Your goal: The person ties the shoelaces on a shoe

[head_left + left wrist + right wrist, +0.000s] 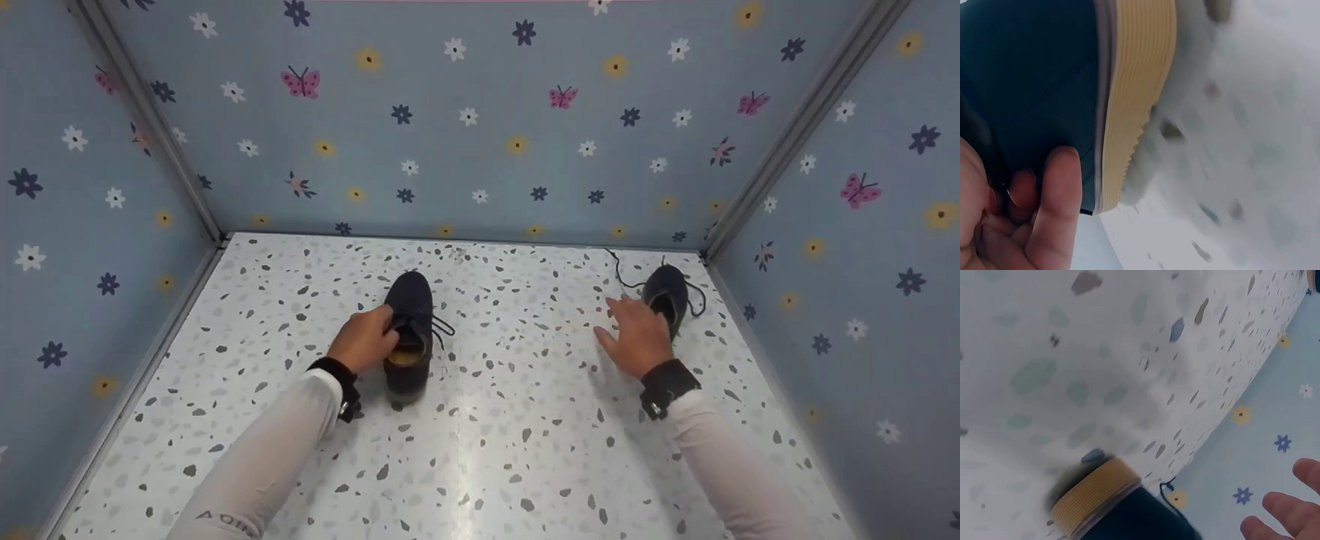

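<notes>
A dark navy lace-up shoe (411, 294) points toward the back wall, its laces trailing to the right. My left hand (363, 341) grips its left side near the opening. In the left wrist view, the fingers (1062, 191) lie along the dark upper (1033, 79), above a ribbed tan sole (1137, 62). The matching shoe (664, 282) is at the far right, laces loose on both sides. My right hand (637, 339) hovers beside and partly over its opening, fingers spread and holding nothing. In the right wrist view, this shoe (1137, 517) is below, apart from the fingertips (1280, 503).
White speckled board (517, 420) lies under both shoes. Blue panels patterned with flowers and butterflies close it in at the back (480, 82), left (67, 315) and right (862, 285). Grey metal posts (795, 112) stand at the corners.
</notes>
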A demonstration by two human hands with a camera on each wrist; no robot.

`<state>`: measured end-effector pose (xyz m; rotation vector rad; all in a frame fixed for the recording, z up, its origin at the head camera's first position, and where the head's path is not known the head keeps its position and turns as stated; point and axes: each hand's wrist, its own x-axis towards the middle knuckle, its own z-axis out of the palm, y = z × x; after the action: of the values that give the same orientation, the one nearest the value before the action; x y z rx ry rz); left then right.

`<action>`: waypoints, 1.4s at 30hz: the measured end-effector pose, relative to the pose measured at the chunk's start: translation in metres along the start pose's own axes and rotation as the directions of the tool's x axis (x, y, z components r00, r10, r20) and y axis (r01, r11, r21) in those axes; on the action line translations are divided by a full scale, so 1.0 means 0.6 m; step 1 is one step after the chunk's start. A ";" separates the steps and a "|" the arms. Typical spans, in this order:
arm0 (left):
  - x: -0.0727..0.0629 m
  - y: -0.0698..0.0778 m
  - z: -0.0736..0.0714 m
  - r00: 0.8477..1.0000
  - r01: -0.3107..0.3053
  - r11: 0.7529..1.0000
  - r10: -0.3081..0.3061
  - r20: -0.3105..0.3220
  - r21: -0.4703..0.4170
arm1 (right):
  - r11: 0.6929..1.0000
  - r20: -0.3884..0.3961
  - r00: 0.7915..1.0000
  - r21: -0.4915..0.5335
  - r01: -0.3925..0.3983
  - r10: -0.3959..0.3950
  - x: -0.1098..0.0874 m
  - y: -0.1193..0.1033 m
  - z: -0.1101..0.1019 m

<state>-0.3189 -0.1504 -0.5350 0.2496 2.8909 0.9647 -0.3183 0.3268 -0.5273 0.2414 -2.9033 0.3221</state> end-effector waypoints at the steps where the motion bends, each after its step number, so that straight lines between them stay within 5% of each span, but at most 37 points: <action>1: 0.001 -0.010 -0.005 1.000 0.008 1.000 -0.008 -0.002 -0.001 | 1.000 -0.004 1.000 -0.001 -0.031 0.031 0.001 0.009 -0.004; 11: 0.008 -0.075 -0.032 0.996 0.018 1.000 -0.017 -0.089 0.014 | 0.965 0.081 0.966 0.068 -0.253 0.247 0.005 0.085 -0.019; 16: 0.005 -0.085 -0.039 0.995 0.030 1.000 -0.030 -0.099 0.002 | 0.927 0.165 0.925 0.100 -0.360 0.342 0.006 0.102 -0.016; 22: 0.002 -0.082 -0.045 0.996 0.036 0.999 -0.035 -0.076 0.012 | 0.912 0.264 0.896 0.111 -0.395 0.356 0.006 0.110 -0.013; 35: -0.009 -0.067 -0.053 0.991 0.122 0.990 -0.118 -0.067 0.064 | 0.925 0.136 0.947 0.214 -0.315 0.291 0.001 0.117 0.005; 42: -0.013 -0.039 -0.060 0.977 0.114 0.987 -0.092 -0.190 0.108 | 0.931 0.043 0.972 0.283 -0.232 0.229 -0.005 0.093 0.000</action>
<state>-0.3190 -0.1915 -0.5202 0.0161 3.0981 0.8418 -0.3257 0.3808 -0.5392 -0.0581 -2.8883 0.7855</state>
